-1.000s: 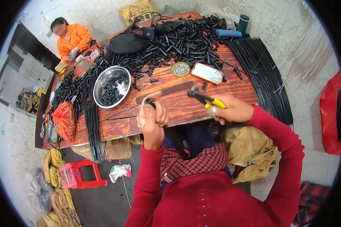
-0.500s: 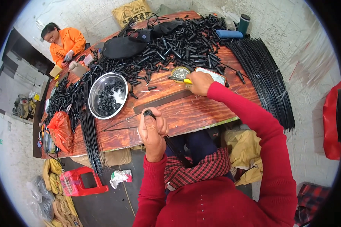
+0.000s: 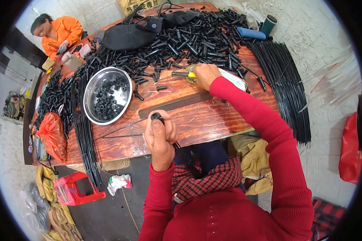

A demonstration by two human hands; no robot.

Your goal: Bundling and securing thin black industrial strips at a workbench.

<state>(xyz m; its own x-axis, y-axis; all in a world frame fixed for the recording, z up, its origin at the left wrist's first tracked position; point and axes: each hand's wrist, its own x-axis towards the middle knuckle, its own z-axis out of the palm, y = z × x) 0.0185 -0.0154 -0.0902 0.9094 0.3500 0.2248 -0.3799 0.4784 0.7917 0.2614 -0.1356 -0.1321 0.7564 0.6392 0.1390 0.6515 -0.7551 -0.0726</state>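
My left hand (image 3: 161, 136) is closed around a black plastic fitting (image 3: 157, 117), its round hollow end showing under the thumb. Below that fist, thin black rods (image 3: 183, 154) slant toward my lap; whether they join the fitting is hidden. Out over the table, my right hand (image 3: 205, 75) grips a slim yellow-and-black hand tool (image 3: 184, 74) of a kind I cannot make out. The tool lies across a small round dish (image 3: 191, 78), mostly covered by tool and hand. Beside the hand is a white tray (image 3: 234, 81). A dark flat bar (image 3: 175, 105) rests on the wooden table (image 3: 197, 124).
A steel bowl (image 3: 126, 98) holds black rings. Piles of black fittings (image 3: 193, 44) cover the table's far side. Bundles of black rods lie at left (image 3: 86, 140) and right (image 3: 283, 92). A co-worker in orange (image 3: 62, 34) sits far left. A red stool (image 3: 80, 188) stands below.
The view has shifted slightly. My right hand has drawn the tool over the dish, which it now covers more. My left hand still holds the fitting.
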